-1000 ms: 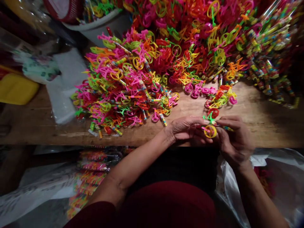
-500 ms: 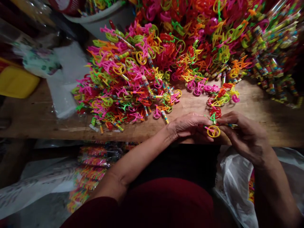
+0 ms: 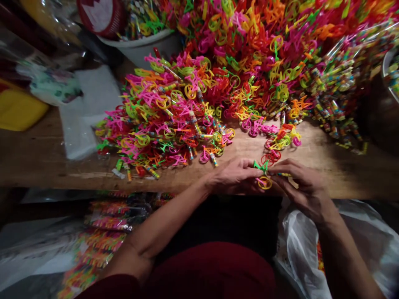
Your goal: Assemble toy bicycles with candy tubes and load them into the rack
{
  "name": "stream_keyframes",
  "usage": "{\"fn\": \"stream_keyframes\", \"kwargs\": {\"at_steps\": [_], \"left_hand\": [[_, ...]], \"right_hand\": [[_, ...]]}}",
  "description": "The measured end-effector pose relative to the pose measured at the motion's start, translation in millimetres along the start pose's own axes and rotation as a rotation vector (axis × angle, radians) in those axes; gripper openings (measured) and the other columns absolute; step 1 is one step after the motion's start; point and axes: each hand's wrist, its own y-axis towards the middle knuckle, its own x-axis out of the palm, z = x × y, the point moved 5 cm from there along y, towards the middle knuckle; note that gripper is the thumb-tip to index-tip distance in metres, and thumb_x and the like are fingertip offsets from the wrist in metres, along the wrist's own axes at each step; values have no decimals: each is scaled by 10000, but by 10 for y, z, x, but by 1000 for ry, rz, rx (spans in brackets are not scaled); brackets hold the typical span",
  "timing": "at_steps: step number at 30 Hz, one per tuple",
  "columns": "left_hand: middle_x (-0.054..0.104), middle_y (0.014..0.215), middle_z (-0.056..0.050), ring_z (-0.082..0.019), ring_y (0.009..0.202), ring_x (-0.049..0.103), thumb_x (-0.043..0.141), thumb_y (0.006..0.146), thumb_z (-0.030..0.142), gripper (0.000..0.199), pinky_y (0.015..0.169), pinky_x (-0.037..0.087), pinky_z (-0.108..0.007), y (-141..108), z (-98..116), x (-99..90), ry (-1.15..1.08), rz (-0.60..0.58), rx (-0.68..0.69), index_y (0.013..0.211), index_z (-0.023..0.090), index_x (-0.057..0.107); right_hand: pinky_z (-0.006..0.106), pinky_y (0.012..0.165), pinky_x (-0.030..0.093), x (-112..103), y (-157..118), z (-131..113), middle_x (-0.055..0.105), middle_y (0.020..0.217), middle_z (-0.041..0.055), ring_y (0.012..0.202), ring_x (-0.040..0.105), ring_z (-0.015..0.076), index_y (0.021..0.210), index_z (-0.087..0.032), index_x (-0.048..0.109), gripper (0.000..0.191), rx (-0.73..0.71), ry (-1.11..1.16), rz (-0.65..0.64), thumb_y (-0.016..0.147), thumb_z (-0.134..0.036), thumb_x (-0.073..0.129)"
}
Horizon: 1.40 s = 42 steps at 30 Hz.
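Note:
My left hand (image 3: 232,176), at the table's front edge, pinches a small plastic toy bicycle with a green frame (image 3: 261,167), a yellow wheel (image 3: 264,183) and a pink part. Opposite it, my right hand (image 3: 307,189) has thumb and fingers closed on a thin clear tube of coloured candy (image 3: 284,174), partly hidden by the fingers. The fingertips of both hands nearly meet at the toy. Just beyond them lie a red toy wheel (image 3: 272,157) and several loose toy bicycles (image 3: 282,139).
A big heap of bright toy bicycles and candy tubes (image 3: 174,112) covers the wooden table (image 3: 46,153). More candy tubes (image 3: 336,91) are piled at right, near a metal bowl (image 3: 385,91). Behind stands a grey tub (image 3: 149,45). White plastic bags (image 3: 299,241) hang below the edge.
The view has shifted slightly, so the hands appear further left and lower. The green frame shows more between the fingers, and more of the candy tube is visible at my right hand.

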Motion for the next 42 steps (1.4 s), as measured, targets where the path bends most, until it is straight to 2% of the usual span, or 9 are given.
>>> {"fn": "stream_keyframes", "kwargs": {"at_steps": [2, 8, 12, 15, 20, 23, 27, 34, 42], "left_hand": [[744, 820, -67, -150, 703, 708, 823, 787, 383, 285, 716, 564, -286, -249, 385, -109, 280, 161, 120, 857, 129, 712], [633, 624, -1, -156, 670, 585, 666, 883, 311, 225, 676, 438, -323, -1252, 1644, -731, 1115, 1266, 475, 701, 179, 662], [721, 1079, -39, -270, 1157, 625, 728, 872, 335, 249, 1013, 409, -419, -1383, 1907, -1105, 1387, 1556, 388, 1052, 162, 727], [565, 1476, -44, -317, 1414, 476, 754, 877, 284, 531, 1182, 327, -454, -1307, 1894, -990, 1421, 1629, 620, 1374, 238, 575], [743, 1082, -93, -234, 1076, 686, 555, 976, 203, 178, 1014, 503, -403, -850, 1311, -160, 1390, 1269, 1029, 1026, 138, 713], [724, 801, -40, -151, 717, 685, 624, 954, 323, 198, 738, 540, -287, -191, 680, -8, 876, 655, 582, 897, 163, 727], [723, 843, -54, -131, 687, 690, 682, 866, 645, 532, 665, 540, -231, 271, 182, -19, 117, 287, 333, 985, 126, 705], [755, 831, -91, -150, 706, 719, 830, 797, 296, 261, 617, 571, -212, 289, 182, -177, -37, 303, 190, 906, 76, 741], [764, 792, -89, -143, 626, 711, 858, 737, 253, 263, 526, 587, -212, 378, 85, -245, -156, 380, 179, 876, 78, 718]], "right_hand": [[306, 714, 558, 42, 39, 43, 727, 993, 34, 815, 691, 170, 1184, -259, 673, 251, 40, 34, 165, 940, -320, 681], [316, 611, 405, 53, 168, 224, 652, 879, 61, 672, 546, 173, 919, -228, 652, 196, 107, -516, 423, 909, -417, 703], [314, 566, 318, 124, 164, 419, 645, 896, 96, 664, 513, 196, 906, -204, 621, 259, 207, -702, 391, 919, -459, 663], [319, 585, 358, 128, 131, 469, 652, 900, 97, 687, 536, 206, 929, -198, 627, 217, 226, -686, 359, 933, -415, 624], [300, 584, 427, 9, 78, 370, 629, 757, 14, 604, 538, 151, 930, -207, 660, 190, 229, -351, 453, 925, -396, 642], [271, 561, 437, 22, 82, 270, 654, 775, -3, 585, 544, 122, 1003, -206, 675, 187, 242, -186, 504, 958, -381, 630], [269, 605, 467, 204, 113, 50, 651, 818, 13, 623, 546, 119, 989, -189, 660, 127, -3, -378, 448, 942, -307, 651], [296, 693, 523, 243, 32, 90, 684, 974, 60, 674, 591, 137, 1143, -193, 643, 214, -84, -416, 332, 977, -329, 639], [298, 673, 479, -688, 197, 615, 683, 915, 69, 739, 623, 178, 956, -190, 702, 178, 127, -624, 527, 968, -274, 545]]}}
